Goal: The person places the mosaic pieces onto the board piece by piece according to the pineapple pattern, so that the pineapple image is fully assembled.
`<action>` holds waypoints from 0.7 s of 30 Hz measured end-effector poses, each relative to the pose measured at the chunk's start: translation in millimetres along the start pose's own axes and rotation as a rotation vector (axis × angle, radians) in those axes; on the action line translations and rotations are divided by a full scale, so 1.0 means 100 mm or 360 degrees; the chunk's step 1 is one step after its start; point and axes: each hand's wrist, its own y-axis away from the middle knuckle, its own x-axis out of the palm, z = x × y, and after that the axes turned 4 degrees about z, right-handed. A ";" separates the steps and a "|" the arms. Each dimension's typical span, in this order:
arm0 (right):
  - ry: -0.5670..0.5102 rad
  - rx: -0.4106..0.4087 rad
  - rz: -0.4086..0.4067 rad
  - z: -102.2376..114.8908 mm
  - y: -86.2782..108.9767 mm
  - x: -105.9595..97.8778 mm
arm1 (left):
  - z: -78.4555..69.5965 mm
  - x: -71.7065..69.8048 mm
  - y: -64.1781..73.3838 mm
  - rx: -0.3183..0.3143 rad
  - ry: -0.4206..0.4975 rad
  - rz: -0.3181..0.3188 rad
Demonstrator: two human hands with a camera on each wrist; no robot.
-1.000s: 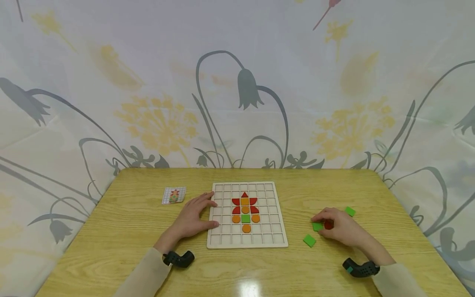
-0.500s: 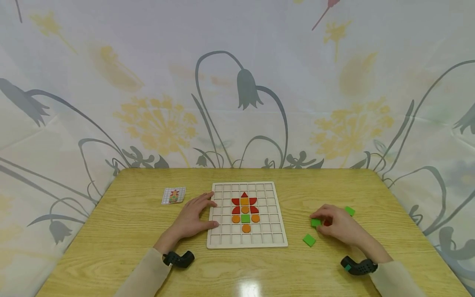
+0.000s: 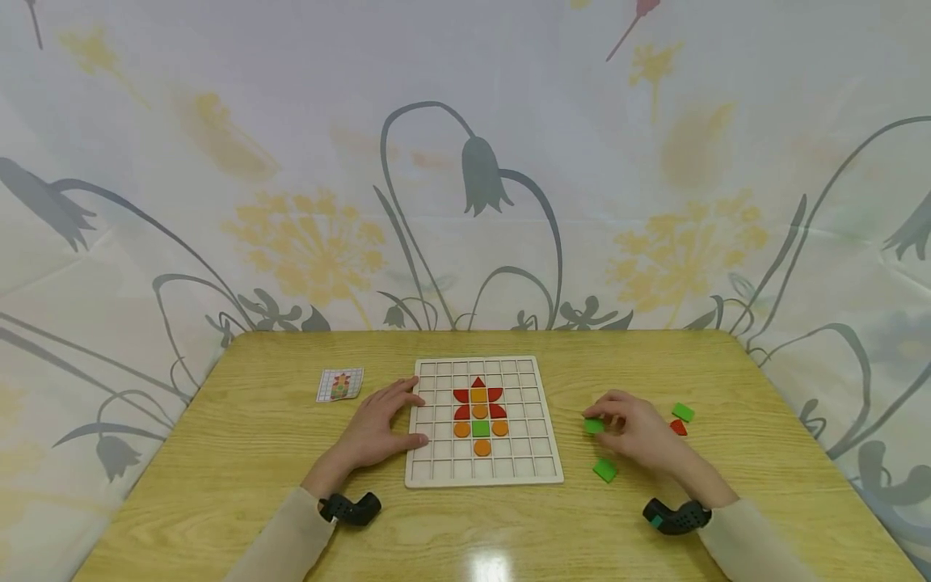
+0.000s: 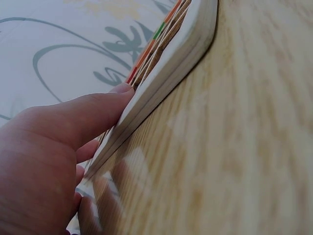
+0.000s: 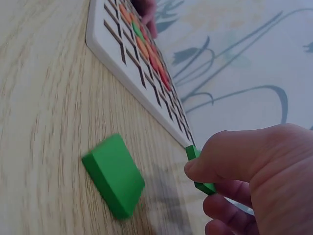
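Directions are read from the board's centre in the head view, wall at twelve.

We find the left hand point(image 3: 374, 428) at nine o'clock, fingers spread and touching the rim of the white grid board point(image 3: 443, 468); the left wrist view shows its thumb on that rim. The right hand point(image 3: 633, 428), at three o'clock, pinches a green tile point(image 3: 593, 426) between thumb and finger. The hands are well apart. Whether the tile is fully clear of the table point(image 3: 247, 453) we cannot tell.

A second green tile point(image 3: 605, 470) lies between three and four o'clock, near the right hand. Farther out at three, a third green tile point(image 3: 683, 412) lies with a red piece point(image 3: 679, 427) just beside it at its seven o'clock. A printed card point(image 3: 339, 385) lies at ten.

We judge the step in hand to be the handling of the pinched tile. Good practice, in our view: grip its edges, keep it level, and turn its sides parallel to the grid lines before any lowering. The wrist should pass above the orange circle point(image 3: 500, 428) at its side of the pattern, lest it be nudged. Light left-hand pressure should suffice against board slip.
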 end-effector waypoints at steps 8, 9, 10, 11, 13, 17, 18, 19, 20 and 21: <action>-0.0070 -0.0034 0.0066 0.14 -0.20 0.15 | -0.01 -0.01 0.00 0.0021 0.0012 -0.0011; -0.0081 -0.0044 0.0077 0.16 -0.23 0.18 | -0.01 -0.01 -0.01 0.0021 0.0012 -0.0013; -0.0095 -0.0053 0.0090 0.18 -0.26 0.20 | -0.01 -0.01 -0.01 0.0018 0.0013 -0.0010; -0.0106 -0.0061 0.0102 0.21 -0.29 0.23 | -0.01 -0.01 -0.01 0.0016 0.0011 -0.0009; -0.0137 -0.0078 0.0127 0.25 -0.34 0.30 | 0.00 -0.01 -0.01 0.0012 0.0005 -0.0007; -0.0196 -0.0103 0.0182 0.34 -0.42 0.43 | 0.00 0.00 -0.01 0.0012 0.0009 -0.0006; -0.0209 -0.0116 0.0191 0.36 -0.44 0.46 | 0.00 -0.01 -0.01 0.0013 0.0012 -0.0006; -0.0218 -0.0132 0.0198 0.38 -0.45 0.49 | 0.00 0.00 -0.01 0.0014 0.0016 -0.0007; -0.0226 -0.0148 0.0205 0.39 -0.47 0.52 | 0.00 0.00 -0.01 0.0018 0.0018 -0.0009; -0.0234 -0.0163 0.0210 0.41 -0.48 0.53 | 0.00 0.00 -0.01 0.0021 0.0019 -0.0010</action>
